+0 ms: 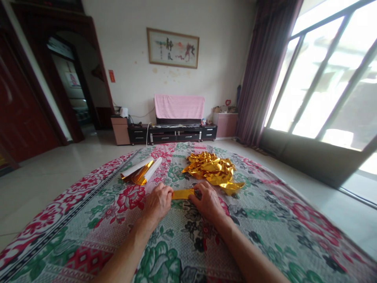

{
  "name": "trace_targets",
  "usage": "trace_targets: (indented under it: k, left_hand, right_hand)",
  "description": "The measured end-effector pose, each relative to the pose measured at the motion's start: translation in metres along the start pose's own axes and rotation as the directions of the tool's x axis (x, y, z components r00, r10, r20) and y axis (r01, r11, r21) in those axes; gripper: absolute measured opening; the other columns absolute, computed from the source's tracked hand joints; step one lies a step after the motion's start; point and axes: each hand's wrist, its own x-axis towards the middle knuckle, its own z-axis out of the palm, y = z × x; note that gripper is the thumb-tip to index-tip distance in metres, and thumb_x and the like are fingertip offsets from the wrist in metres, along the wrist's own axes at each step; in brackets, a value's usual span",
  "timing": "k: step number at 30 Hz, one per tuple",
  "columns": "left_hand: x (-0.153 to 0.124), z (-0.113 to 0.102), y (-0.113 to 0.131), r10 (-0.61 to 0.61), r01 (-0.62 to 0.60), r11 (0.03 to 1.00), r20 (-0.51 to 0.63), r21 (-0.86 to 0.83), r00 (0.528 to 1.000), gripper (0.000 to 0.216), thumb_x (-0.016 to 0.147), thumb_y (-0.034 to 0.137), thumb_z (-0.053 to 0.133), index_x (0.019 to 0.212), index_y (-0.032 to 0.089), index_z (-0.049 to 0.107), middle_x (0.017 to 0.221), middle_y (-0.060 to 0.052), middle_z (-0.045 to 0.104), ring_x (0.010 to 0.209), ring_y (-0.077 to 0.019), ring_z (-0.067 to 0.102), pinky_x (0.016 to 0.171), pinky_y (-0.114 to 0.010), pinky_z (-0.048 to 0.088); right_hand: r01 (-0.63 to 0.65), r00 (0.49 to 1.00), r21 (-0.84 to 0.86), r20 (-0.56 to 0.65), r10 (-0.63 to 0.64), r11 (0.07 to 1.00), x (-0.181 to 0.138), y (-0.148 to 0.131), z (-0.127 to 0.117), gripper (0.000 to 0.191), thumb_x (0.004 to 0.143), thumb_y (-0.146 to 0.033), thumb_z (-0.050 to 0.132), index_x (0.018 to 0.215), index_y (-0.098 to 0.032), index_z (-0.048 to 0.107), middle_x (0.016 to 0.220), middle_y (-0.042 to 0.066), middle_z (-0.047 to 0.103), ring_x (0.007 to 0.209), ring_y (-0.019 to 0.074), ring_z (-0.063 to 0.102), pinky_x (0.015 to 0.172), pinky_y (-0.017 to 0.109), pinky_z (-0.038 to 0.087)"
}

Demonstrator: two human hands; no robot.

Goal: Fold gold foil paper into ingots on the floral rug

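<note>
Between hands [159, 202] [207, 200], flat gold strip [182, 193], perhaps foil

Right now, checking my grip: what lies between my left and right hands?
A flat gold foil strip, gripped by the left hand and right hand; head view.

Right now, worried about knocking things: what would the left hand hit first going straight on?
The left hand pinches the gold strip; beyond that, probably the gold foil pile, depth unclear.

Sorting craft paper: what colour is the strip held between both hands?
The strip is shiny gold; head view.
</note>
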Motion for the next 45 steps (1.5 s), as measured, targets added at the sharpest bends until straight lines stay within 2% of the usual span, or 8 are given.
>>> trace_targets:
  k: [14, 22, 30, 34, 41, 45]
  left_hand:
    - [0.001, 0.003, -0.002, 0.006, -0.006, 1.0, -0.008, 0.02, 1.0, 0.021, 0.084, 0.021, 0.039, 0.084, 0.022, 0.06, 0.084, -0.003, 0.054, 0.079, -0.014, 0.054, 0.074, -0.024, 0.04]
    - [0.0, 0.002, -0.002, 0.011, -0.011, 1.0, -0.015, 0.026, 1.0, 0.019, 0.084, 0.021, 0.04, 0.083, 0.022, 0.059, 0.084, -0.002, 0.054, 0.08, -0.0138, 0.053, 0.07, -0.023, 0.039]
    - [0.001, 0.003, -0.003, 0.025, -0.025, 0.999, -0.009, 0.029, 1.0, 0.019, 0.084, 0.021, 0.041, 0.083, 0.021, 0.059, 0.084, -0.003, 0.053, 0.081, -0.0145, 0.053, 0.075, -0.025, 0.039]
    - [0.002, 0.004, -0.004, 0.028, -0.028, 0.999, -0.016, 0.018, 0.999, 0.018, 0.083, 0.02, 0.041, 0.083, 0.021, 0.059, 0.084, -0.003, 0.053, 0.08, -0.0144, 0.053, 0.075, -0.025, 0.039]
    - [0.002, 0.005, -0.005, 0.039, -0.039, 0.999, -0.016, 0.018, 0.999, 0.018, 0.084, 0.02, 0.041, 0.083, 0.02, 0.059, 0.084, -0.003, 0.053, 0.082, -0.0146, 0.053, 0.076, -0.026, 0.039]
    - [0.002, 0.004, -0.005, 0.024, -0.024, 1.0, -0.01, 0.011, 1.0, 0.018, 0.084, 0.02, 0.041, 0.083, 0.021, 0.059, 0.084, -0.003, 0.053, 0.083, -0.0146, 0.053, 0.077, -0.026, 0.039]
  right_hand:
    - [0.013, 1.0, -0.009, 0.01, -0.012, 1.0, -0.002, -0.005, -0.003, 0.016, 0.075, -0.026, 0.057, 0.089, -0.02, 0.061, 0.097, 0.005, 0.056, 0.088, 0.0164, 0.054, 0.079, 0.025, 0.041]
    - [0.013, 0.999, 0.054, 0.036, -0.015, 0.998, 0.002, 0.007, 0.005, 0.013, 0.08, -0.019, 0.05, 0.08, -0.021, 0.063, 0.081, 0.002, 0.059, 0.076, 0.0136, 0.054, 0.07, 0.022, 0.039]
    - [0.037, 0.999, 0.032, 0.029, -0.038, 0.999, 0.004, 0.006, 0.005, 0.013, 0.077, -0.016, 0.051, 0.075, -0.02, 0.064, 0.081, 0.004, 0.06, 0.077, 0.0134, 0.054, 0.07, 0.021, 0.038]
    - [0.017, 0.998, 0.009, 0.053, -0.017, 1.0, 0.005, 0.005, 0.006, 0.015, 0.077, -0.015, 0.05, 0.075, -0.019, 0.064, 0.078, 0.003, 0.06, 0.072, 0.0124, 0.054, 0.067, 0.02, 0.037]
    - [-0.042, 0.999, -0.094, 0.02, 0.044, 0.995, 0.011, 0.003, 0.008, 0.021, 0.078, -0.016, 0.046, 0.069, -0.018, 0.065, 0.074, 0.003, 0.06, 0.07, 0.0117, 0.053, 0.064, 0.019, 0.035]
    - [-0.024, 0.999, -0.162, 0.042, 0.031, 0.986, 0.016, 0.005, 0.009, 0.023, 0.077, -0.015, 0.045, 0.068, -0.017, 0.065, 0.07, 0.003, 0.061, 0.071, 0.0119, 0.053, 0.066, 0.019, 0.034]
